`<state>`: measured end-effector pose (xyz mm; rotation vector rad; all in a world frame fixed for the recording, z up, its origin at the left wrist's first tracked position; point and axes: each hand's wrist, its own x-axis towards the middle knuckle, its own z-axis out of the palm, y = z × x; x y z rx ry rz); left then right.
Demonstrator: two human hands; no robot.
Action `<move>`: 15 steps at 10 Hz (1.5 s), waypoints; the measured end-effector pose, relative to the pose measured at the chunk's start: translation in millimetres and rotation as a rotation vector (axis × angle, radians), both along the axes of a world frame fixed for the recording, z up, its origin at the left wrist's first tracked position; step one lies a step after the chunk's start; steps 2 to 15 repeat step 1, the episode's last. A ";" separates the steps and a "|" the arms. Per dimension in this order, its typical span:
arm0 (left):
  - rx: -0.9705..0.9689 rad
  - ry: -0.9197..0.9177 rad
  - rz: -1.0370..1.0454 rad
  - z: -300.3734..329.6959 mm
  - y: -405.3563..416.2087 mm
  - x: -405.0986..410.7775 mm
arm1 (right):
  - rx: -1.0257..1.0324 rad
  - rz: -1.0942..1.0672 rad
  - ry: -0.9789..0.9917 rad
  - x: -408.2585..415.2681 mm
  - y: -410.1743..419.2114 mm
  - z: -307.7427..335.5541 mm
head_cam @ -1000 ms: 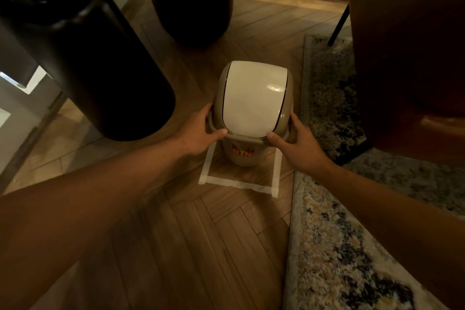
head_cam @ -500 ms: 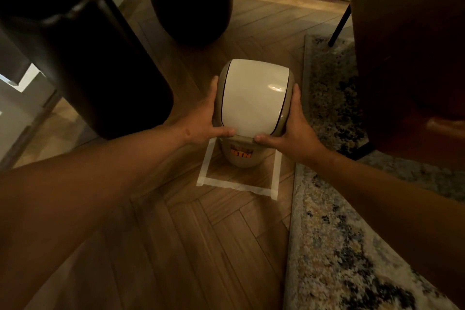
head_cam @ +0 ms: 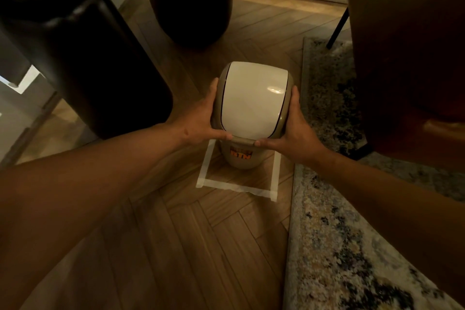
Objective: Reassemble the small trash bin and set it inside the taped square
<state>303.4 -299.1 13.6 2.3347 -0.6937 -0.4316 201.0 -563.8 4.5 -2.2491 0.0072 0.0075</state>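
Bin (head_cam: 251, 106) stands inside your taped square (head_cam: 236, 187) on the floor; your left hand (head_cam: 201, 118) and right hand (head_cam: 297, 128) clasp its lid's sides.

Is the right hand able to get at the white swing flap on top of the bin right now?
Probably yes. The right hand already grips the lid's tan rim beside the white swing flap, and nothing covers the flap. The left hand holds the opposite side of the bin, clear of the flap's middle.

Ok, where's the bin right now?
Mid-frame in the head view, the bin stands in the taped square, held between left hand and right hand, with the rug on its right.
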 end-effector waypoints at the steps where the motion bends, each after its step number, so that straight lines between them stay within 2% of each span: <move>1: -0.019 0.006 0.040 -0.8 0.8 -3.3 | 0.009 -0.023 -0.015 1.7 -0.4 2.1; 15: -0.019 0.006 0.040 -0.8 0.8 -3.3 | 0.009 -0.023 -0.015 1.7 -0.4 2.1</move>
